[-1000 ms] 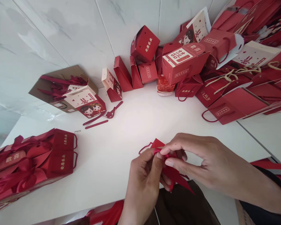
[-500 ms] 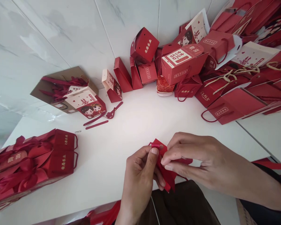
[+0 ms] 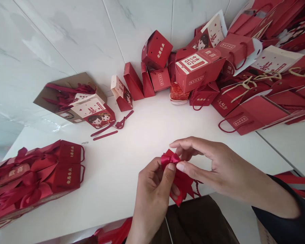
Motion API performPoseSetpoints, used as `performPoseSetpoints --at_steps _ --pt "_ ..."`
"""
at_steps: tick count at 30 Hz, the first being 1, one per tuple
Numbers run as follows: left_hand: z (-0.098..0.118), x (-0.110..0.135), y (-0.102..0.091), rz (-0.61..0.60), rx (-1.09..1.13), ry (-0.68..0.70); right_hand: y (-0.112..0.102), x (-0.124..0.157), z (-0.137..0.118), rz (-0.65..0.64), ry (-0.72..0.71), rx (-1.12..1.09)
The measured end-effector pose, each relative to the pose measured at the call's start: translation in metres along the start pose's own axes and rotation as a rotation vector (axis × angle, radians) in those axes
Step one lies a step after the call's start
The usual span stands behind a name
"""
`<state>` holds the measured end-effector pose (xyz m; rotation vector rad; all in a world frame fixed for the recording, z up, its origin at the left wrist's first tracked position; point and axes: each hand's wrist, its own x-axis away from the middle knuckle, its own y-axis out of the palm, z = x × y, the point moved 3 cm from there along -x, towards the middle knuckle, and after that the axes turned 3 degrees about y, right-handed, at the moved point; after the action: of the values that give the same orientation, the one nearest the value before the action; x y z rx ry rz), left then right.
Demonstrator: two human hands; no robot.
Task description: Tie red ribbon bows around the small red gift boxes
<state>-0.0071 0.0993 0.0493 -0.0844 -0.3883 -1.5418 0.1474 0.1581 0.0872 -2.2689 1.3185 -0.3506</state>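
A shiny dark-red ribbon bow (image 3: 170,158) lies against a small red gift box (image 3: 181,183) just above the table's near edge. My left hand (image 3: 156,189) is closed on the bow, its thumb pressing the knot. From the right, my right hand (image 3: 205,162) has its thumb tip at the bow's right side; its index finger reaches out above and the other fingers curl behind the ribbon. Much of the box is covered by my hands, and a twisted red cord handle (image 3: 197,188) shows at its lower right.
Finished red boxes with bows (image 3: 35,176) stand at left. Behind them, a brown box (image 3: 90,80) holds ribbons. Ribbon pieces (image 3: 105,135) lie on the white table (image 3: 117,176). Red gift boxes (image 3: 200,69) pile along the tiled wall to the far right.
The ribbon has gone from a small band over the left fingers to a formed bow. My right hand has moved slightly up and its index finger has straightened.
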Motion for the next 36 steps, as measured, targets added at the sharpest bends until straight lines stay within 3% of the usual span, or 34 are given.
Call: performPoseSetpoints --at_steps 6,12,19,25,30,36 --pt "0.000 -0.001 -0.002 0.125 0.016 -0.006 0.001 0.001 0.007 -0.025 0.161 -0.008" --pt "-0.002 -0.001 -0.003 0.076 -0.010 -0.015 -0.002 0.002 0.003 -0.097 0.208 -0.040" --pt "0.000 0.002 -0.007 0.051 -0.071 0.076 0.000 0.000 0.003 -0.073 0.098 -0.005" --pt "0.005 0.003 -0.008 -0.015 -0.270 0.138 0.004 0.002 -0.006 -0.097 -0.050 -0.019" --pt "0.010 0.006 -0.004 -0.126 -0.328 0.173 0.007 0.000 -0.006 0.002 -0.013 -0.002" --pt "0.010 0.003 -0.004 -0.089 -0.300 0.126 0.007 0.002 -0.007 0.001 -0.022 0.034"
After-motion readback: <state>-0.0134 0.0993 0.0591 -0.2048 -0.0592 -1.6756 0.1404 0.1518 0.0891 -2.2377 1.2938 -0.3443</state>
